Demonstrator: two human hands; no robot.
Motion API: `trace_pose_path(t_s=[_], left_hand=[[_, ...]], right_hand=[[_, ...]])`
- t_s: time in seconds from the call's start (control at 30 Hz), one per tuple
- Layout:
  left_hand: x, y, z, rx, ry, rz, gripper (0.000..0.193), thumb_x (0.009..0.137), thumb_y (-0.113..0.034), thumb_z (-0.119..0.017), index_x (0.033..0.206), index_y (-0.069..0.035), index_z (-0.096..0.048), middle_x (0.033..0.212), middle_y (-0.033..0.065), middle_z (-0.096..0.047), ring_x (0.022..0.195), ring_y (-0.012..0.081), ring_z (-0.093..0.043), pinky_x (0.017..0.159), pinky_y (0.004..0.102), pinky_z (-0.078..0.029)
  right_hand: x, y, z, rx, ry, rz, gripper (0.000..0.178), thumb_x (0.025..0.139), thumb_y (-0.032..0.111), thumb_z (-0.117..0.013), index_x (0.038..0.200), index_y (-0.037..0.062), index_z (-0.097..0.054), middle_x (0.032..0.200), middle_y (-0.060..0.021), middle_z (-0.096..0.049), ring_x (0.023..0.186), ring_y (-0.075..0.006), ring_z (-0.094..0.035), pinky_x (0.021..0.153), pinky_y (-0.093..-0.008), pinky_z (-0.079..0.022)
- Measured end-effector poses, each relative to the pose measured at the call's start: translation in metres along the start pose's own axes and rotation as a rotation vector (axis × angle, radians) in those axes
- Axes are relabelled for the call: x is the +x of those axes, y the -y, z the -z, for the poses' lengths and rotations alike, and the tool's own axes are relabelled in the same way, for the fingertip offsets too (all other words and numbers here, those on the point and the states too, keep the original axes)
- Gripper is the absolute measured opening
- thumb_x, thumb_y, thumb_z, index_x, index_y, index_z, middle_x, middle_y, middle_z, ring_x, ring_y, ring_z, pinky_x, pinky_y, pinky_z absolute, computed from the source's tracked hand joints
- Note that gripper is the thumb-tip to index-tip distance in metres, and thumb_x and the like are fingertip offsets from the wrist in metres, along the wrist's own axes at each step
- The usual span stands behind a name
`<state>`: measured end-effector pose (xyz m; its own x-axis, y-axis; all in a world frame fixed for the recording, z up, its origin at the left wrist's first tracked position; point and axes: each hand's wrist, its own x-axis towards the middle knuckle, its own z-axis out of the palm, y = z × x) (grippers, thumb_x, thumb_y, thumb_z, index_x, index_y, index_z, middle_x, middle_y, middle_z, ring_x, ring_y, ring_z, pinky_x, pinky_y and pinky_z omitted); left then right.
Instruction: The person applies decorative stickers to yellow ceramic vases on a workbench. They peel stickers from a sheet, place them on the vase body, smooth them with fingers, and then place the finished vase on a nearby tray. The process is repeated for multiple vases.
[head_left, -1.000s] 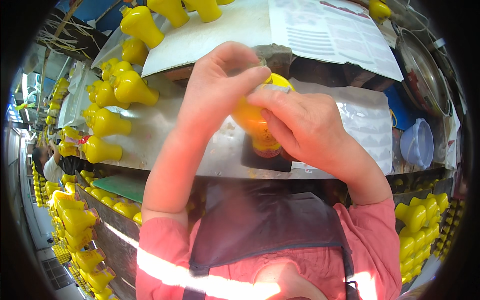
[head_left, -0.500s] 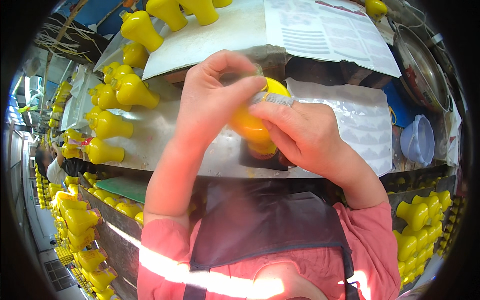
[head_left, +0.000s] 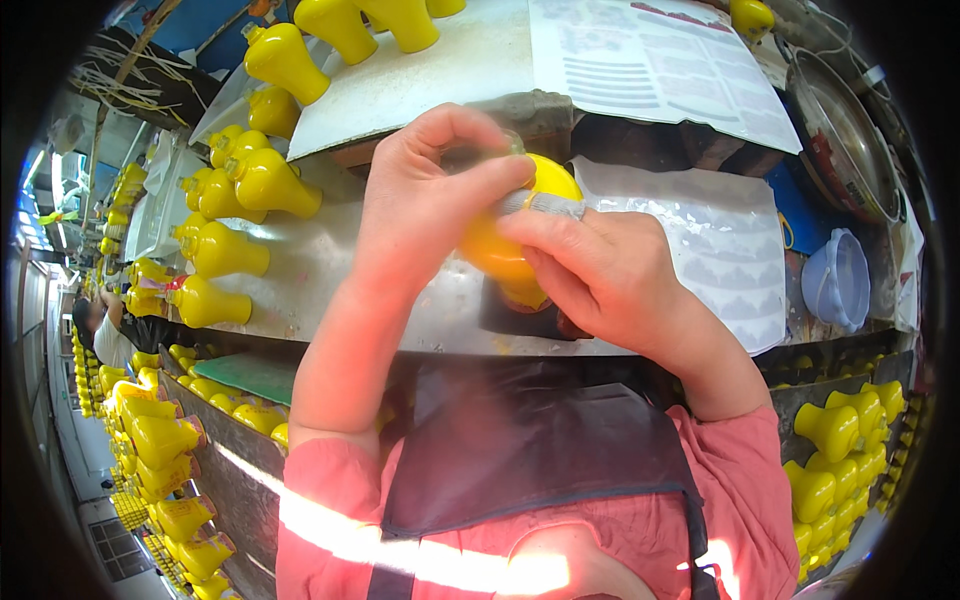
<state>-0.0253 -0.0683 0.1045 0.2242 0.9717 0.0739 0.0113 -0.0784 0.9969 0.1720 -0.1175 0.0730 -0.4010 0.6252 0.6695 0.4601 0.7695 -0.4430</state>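
A glossy yellow bottle [head_left: 500, 257] with a rounded shoulder and a clear mouth is held in front of me over the metal worktop. My left hand [head_left: 440, 185] is closed round its upper end, thumb and forefinger bent about the neck. Against the side of the bottle presses my right hand [head_left: 600, 255], its thumb across the front and its other fingers curled beneath. A grey patterned strip [head_left: 555, 205] lies across the bottle's shoulder, just above the right thumb. My hands partly hide both bottle and strip.
A wet sheet of grey decals [head_left: 715, 240] lies to the right, near a lilac basin [head_left: 836, 280] and a round metal pan [head_left: 845, 135]. Printed sheets [head_left: 660, 65] cover the back. Yellow bottles [head_left: 270, 182] stand at left; a person [head_left: 110, 335] is farther off.
The strip now shows flatter and wider against the bottle. My right thumb has slid slightly down, off the strip's edge. The left hand barely moves and keeps its hold.
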Motion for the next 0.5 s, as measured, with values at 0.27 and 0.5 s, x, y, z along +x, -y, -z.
trace_pose_path(t_s=[0.27,0.5], left_hand=[[-0.0043,0.0001,0.0014,-0.235,0.006,-0.013,0.015,0.083,-0.004,-0.077,0.098,-0.003,-0.071,0.1,0.0035,-0.072,0.087,0.0085,-0.066,0.08,0.0253,-0.054],[-0.0063,-0.0035,0.0054,-0.001,0.024,-0.034,0.014,0.086,-0.003,-0.076,0.099,-0.002,-0.072,0.106,0.0047,-0.072,0.092,0.0107,-0.069,0.084,0.0259,-0.056]], right_hand=[[0.0037,-0.0071,-0.0022,0.12,-0.125,-0.059,0.026,0.088,-0.001,-0.071,0.112,0.0094,-0.073,0.084,-0.0089,-0.073,0.057,-0.0204,-0.067,0.054,-0.0303,-0.05],[0.0031,0.0004,-0.0002,0.094,-0.071,-0.013,0.027,0.089,-0.004,-0.068,0.113,0.0083,-0.072,0.088,-0.0099,-0.075,0.059,-0.0167,-0.069,0.054,-0.0291,-0.051]])
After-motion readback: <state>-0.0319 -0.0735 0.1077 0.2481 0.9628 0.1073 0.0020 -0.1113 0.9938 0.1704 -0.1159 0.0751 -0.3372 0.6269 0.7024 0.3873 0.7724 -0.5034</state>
